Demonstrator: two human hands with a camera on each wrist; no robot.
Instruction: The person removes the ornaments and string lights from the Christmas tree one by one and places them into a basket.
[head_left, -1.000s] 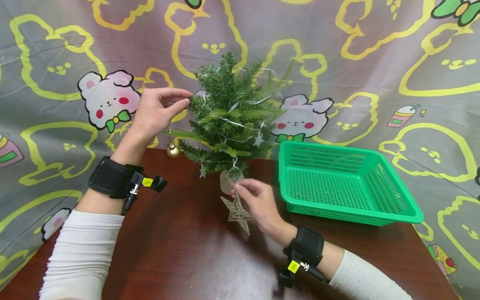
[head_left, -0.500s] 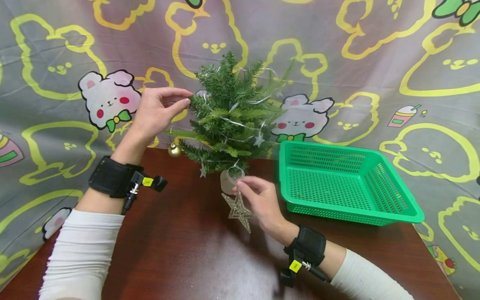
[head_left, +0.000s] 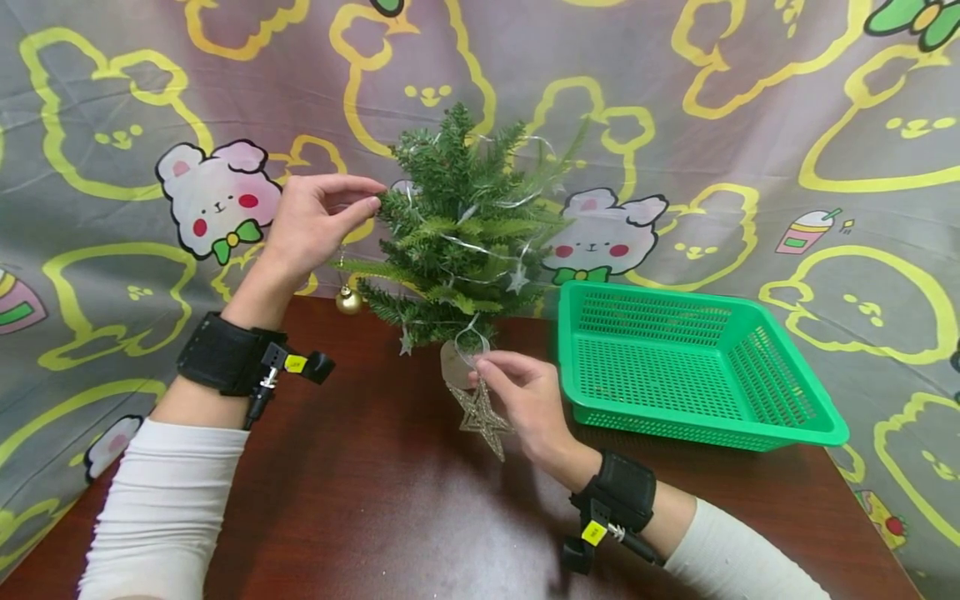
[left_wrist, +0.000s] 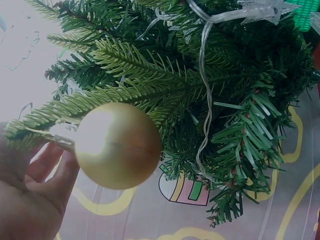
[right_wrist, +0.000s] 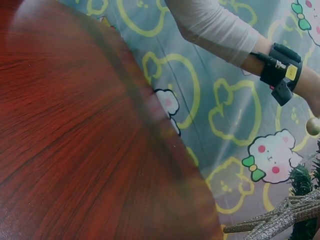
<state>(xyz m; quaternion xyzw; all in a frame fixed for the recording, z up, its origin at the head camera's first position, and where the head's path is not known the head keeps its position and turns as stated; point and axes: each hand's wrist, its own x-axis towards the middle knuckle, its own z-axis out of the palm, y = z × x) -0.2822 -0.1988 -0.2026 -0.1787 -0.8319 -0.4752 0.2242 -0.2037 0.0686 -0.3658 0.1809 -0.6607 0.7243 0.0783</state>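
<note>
At six o'clock of the small Christmas tree (head_left: 453,171), just below its lowest branches, the right hand (head_left: 528,404) pinches the glittery star (head_left: 483,418) near its top, where a clear hanging loop (head_left: 457,343) rises toward the foliage. Over the last second the star and that hand have shifted slightly toward three o'clock, with the loop following; whether the loop has caught on a branch cannot be told. For the work in hand, this reads as a fine adjustment, with the star not yet let go.

At nine o'clock, the left hand (head_left: 311,221) has finger and thumb closed at a branch tip (head_left: 389,202), apparently steadying it, and has hardly moved. A gold bauble (head_left: 348,301) hangs below it, at eight o'clock from the tree's middle. Toward four o'clock, a green basket (head_left: 675,427) stands on the tabletop (head_left: 360,500).
</note>
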